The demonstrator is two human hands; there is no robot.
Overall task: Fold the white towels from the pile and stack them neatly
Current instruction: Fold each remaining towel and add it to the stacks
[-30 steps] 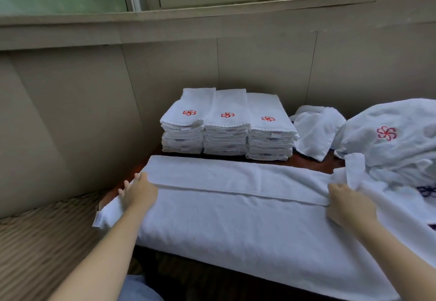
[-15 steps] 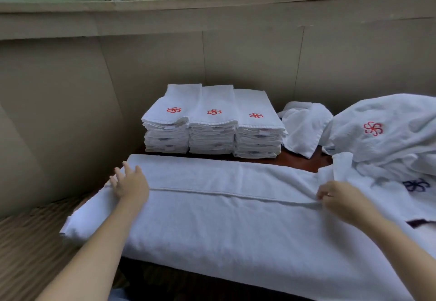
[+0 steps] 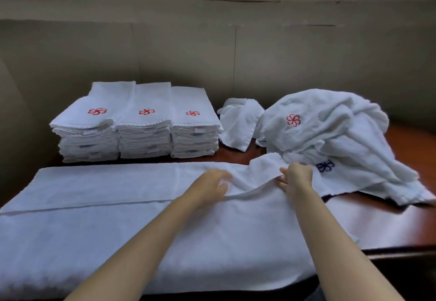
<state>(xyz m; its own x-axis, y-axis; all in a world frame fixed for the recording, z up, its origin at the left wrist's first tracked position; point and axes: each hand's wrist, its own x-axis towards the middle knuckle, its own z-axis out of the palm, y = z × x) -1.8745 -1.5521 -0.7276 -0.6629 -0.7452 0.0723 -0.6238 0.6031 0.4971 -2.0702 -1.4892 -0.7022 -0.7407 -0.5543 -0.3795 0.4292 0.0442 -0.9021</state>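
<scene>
A long white towel [image 3: 99,220] lies spread across the wooden table [image 3: 387,225], its far edge folded toward me along a seam. My left hand [image 3: 212,186] rests on the fold near the towel's right part, fingers curled into the cloth. My right hand [image 3: 296,179] pinches the raised right end of the towel. To the right sits the loose pile of white towels [image 3: 330,131] with a red flower logo. Three neat stacks of folded towels [image 3: 141,121] stand at the back left.
A crumpled small white towel [image 3: 238,121] lies between the stacks and the pile. A beige wall [image 3: 212,48] rises right behind the table under a window sill. The table's front edge runs at the lower right.
My left hand has slid from the towel's left end to its right part, close to my right hand. The view has shifted right. The towel's right end is now lifted.
</scene>
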